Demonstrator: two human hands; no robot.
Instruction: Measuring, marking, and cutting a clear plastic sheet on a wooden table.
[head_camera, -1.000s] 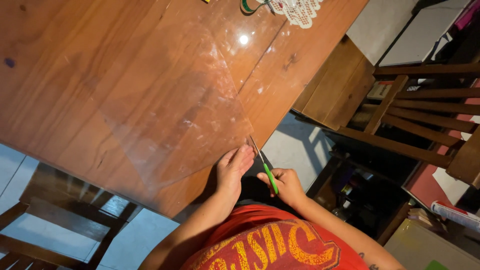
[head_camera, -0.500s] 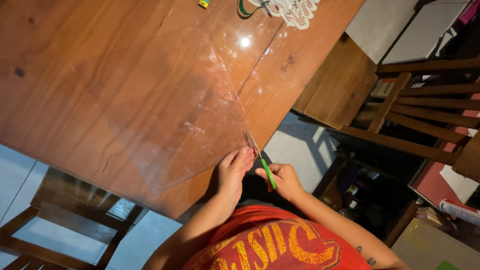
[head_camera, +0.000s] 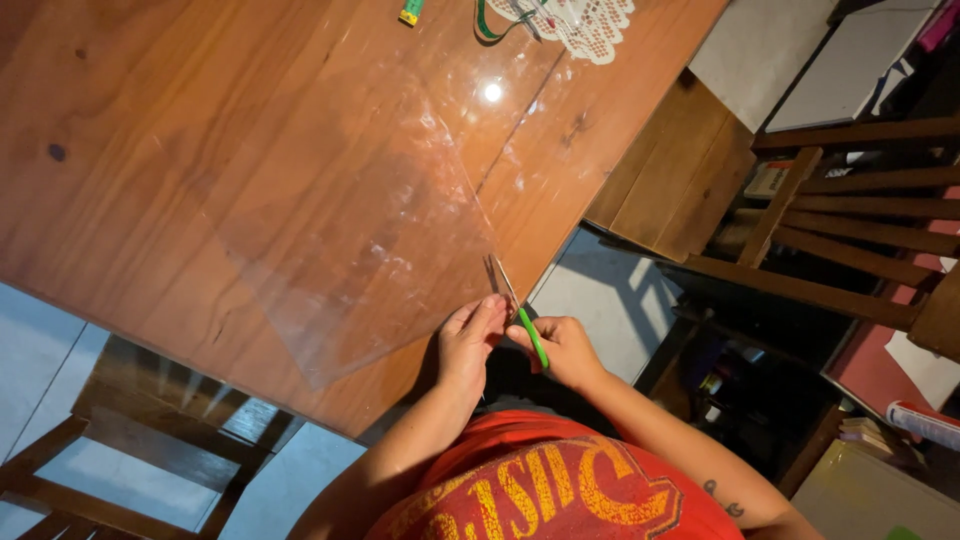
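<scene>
Scissors crept a bit further along since half a sec ago. Right hand (head_camera: 565, 348) fingers curled tight round the green-handled scissors (head_camera: 520, 310), blades w/ a narrow gap biting the clear plastic sheet (head_camera: 350, 215) at the near edge of the brown wooden table (head_camera: 130, 120). Left hand (head_camera: 468, 340) flat, fingers together, pinning sheet beside the blades.

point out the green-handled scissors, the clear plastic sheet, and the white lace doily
green-handled scissors (head_camera: 533, 340), head view, on the green handle by the right hand.
clear plastic sheet (head_camera: 370, 230), head view, on its flat middle over the table.
white lace doily (head_camera: 590, 25), head view, on its lace edge at the table's far side.
</scene>
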